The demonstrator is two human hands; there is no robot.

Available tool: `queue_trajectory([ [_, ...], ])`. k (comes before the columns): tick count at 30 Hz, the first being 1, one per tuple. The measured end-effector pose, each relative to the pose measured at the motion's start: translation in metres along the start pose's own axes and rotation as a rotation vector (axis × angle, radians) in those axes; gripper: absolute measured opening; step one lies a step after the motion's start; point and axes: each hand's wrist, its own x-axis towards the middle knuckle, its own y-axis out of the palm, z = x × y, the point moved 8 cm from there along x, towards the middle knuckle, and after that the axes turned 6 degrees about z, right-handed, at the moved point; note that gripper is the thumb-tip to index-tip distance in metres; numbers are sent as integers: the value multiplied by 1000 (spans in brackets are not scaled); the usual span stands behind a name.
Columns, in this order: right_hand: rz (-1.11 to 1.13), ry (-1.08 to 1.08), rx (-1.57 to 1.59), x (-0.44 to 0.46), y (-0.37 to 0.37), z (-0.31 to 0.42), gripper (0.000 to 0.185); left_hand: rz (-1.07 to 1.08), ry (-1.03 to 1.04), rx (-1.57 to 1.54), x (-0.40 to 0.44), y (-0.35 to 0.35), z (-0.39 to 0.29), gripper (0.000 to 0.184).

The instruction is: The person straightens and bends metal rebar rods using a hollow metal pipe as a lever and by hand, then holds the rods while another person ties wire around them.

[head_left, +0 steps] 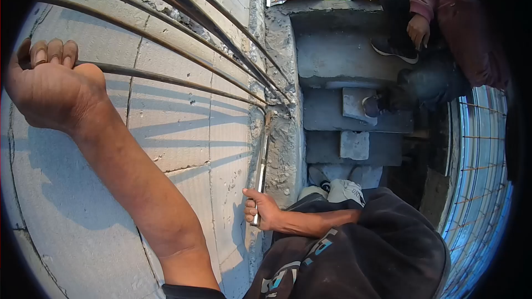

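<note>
Rods (138,31) all over the top left here, fanned out above a surface of pale blocks (233,158) and throwing long shadows across it. Our left hand (58,88) is way out at the left edge, grip closed around the lowest rod (144,75), fingers curled over it. That rod runs right across to a rough concrete strip (284,158), where its far end sits by the top of a long metal bar (262,160); we can't really tell if those two touch. Our right hand (261,210) has its grip wrapped round the bar's lower end, thumb uppermost. Over on the right there's another person in a reddish jacket (471,19), one hand (419,30) hanging near the grey steps (330,55) and a shoe (370,107) at a loose block (354,98). A second loose block (354,145) lies closer to us, and corrugated sheeting (485,149) with thin rusty bars lines the far right.
</note>
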Motion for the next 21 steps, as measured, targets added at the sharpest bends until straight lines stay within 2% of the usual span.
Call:
queue_trajectory([
  [4, -3, -93, -199, 3, -40, 5, 28, 77, -122, -172, 13, -10, 5, 51],
  [5, -5, -92, -222, 6, -52, 6, 29, 84, -144, -121, 14, -10, 3, 65],
  [7, -18, -89, -263, 7, -69, 7, 30, 108, -215, -171, 8, -2, -3, 72],
  [15, -26, -217, -413, 17, -99, 54, 27, 244, -322, -242, 27, 18, -1, 73],
  [18, -17, -150, -493, 35, -123, 74, 30, 343, -358, -305, 37, 28, 11, 73],
  [19, -26, -135, -525, 35, -129, 80, 31, 396, -372, -345, 40, 32, 16, 74],
  [21, -15, -163, -615, 30, -138, 91, 32, 684, -483, -607, 68, 26, 37, 61],
])
